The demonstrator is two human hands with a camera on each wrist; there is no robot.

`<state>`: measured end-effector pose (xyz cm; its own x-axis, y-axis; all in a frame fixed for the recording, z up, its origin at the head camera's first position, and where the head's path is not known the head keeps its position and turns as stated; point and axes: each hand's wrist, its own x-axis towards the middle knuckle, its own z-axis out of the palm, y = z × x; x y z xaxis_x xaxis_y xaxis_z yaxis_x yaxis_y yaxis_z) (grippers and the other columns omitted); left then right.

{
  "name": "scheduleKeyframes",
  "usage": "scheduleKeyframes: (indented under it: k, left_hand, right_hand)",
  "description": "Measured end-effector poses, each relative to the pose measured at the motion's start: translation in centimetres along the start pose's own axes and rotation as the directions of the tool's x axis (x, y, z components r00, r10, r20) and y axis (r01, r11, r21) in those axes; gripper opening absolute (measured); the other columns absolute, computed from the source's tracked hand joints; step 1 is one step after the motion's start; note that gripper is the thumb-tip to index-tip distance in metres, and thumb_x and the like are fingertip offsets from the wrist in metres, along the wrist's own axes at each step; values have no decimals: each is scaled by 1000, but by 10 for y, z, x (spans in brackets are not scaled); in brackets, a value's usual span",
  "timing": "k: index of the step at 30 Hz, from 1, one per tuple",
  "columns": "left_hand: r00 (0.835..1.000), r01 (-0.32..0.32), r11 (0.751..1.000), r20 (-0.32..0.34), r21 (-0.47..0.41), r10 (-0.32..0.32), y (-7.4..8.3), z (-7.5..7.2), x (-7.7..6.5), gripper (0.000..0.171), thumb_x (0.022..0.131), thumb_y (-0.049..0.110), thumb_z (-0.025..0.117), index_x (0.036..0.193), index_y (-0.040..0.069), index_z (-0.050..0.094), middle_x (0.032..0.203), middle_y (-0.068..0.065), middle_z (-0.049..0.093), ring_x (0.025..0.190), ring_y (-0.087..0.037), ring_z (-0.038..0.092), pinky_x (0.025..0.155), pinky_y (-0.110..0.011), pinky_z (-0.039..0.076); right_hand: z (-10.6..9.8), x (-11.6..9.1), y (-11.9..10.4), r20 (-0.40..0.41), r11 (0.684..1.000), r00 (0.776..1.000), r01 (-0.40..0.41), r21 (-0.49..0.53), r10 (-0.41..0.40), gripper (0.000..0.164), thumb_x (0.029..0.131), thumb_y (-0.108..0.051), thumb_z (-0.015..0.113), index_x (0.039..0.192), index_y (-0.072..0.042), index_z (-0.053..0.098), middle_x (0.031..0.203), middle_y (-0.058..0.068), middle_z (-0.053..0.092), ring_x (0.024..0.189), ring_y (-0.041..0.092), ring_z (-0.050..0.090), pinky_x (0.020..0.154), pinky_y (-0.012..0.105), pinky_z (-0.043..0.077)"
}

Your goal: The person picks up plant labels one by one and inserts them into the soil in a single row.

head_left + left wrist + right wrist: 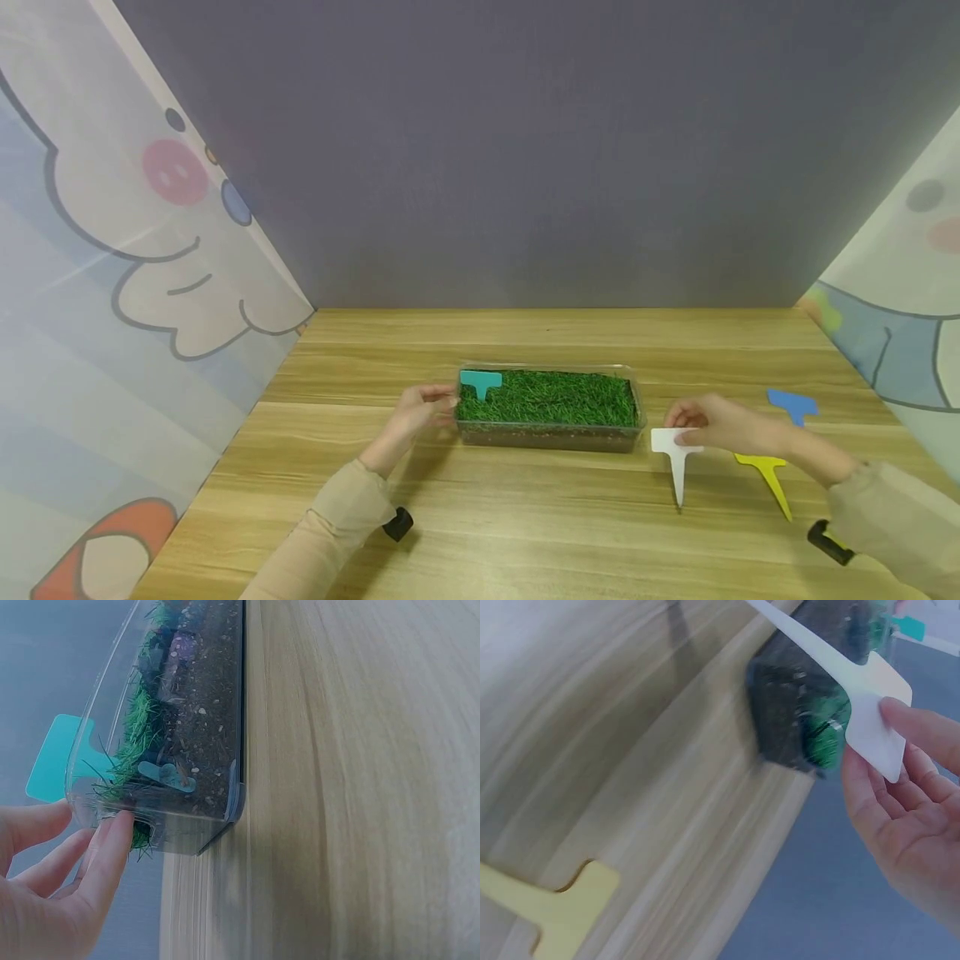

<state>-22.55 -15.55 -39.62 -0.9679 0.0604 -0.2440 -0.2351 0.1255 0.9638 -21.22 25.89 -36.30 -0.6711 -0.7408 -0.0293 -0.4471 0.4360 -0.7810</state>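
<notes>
A clear plastic box (547, 437) holds dark soil topped with green grass (555, 398). A teal T-shaped plant label (481, 382) stands upright in the grass at its left end. My left hand (420, 410) holds the box's left end, fingertips (120, 825) at the rim and end wall. To the right of the box, my right hand (712, 423) pinches a white plant label (677, 454) by its wide head between thumb and fingers, the pointed stem downward. Near the right wrist lie a yellow plant label (768, 475) and a partly covered blue plant label (793, 404).
The box stands on a wood-grain table (540, 525). A dark grey panel (555, 150) rises behind the table, and cartoon-printed sheets (97, 292) flank it left and right. Both sleeved wrists wear a small black device (398, 523).
</notes>
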Motion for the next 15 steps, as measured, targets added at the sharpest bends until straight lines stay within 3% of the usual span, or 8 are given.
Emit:
scheduleKeyframes:
  k: [5, 15]
  left_hand:
    - [1000, -1, 1000, -17, -3, 1, -10, -1, 9, 33, 84, -3, 54, 116, -9, 51, 114, -27, 53, 89, -29, 59, 83, -43, 50]
    - [1000, -6, 1000, -21, 4, 6, -10, -1, 7, 34, 84, -2, 55, 117, -9, 51, 114, -27, 52, 93, -32, 58, 83, -42, 51]
  right_hand:
    - [2, 7, -16, -46, 998, 997, -62, -16, 62, 13, 86, -8, 56, 94, 2, 55, 86, 2, 59, 76, 2, 54, 60, 21, 50]
    - [4, 18, -34, -115, 999, 993, -4, -36, 0, 11, 85, -7, 57, 94, 0, 57, 87, 4, 60, 78, 3, 56, 63, 21, 53]
